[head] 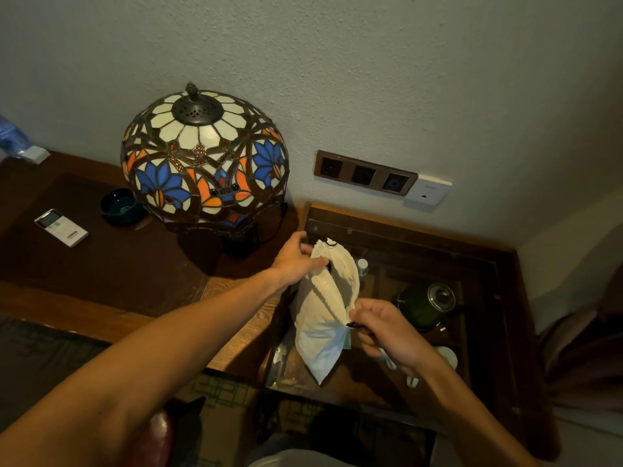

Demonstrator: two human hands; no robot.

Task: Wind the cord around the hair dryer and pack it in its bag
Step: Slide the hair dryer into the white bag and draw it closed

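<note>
The left hand (296, 256) pinches the top of the cream drawstring bag (325, 311); the right hand (384, 332), nearer, grips its dark drawstring (352, 325). The bag hangs bulging between them. The hair dryer isn't visible, presumably packed inside; cinching seems all that's left.

We had one view only, worn on the head, looking steeply forward and down past both forearms toward a wooden desk (101, 298) against the wall (371, 79). It sat close above the hands, wide-angle, bending the scene's edges.
</note>
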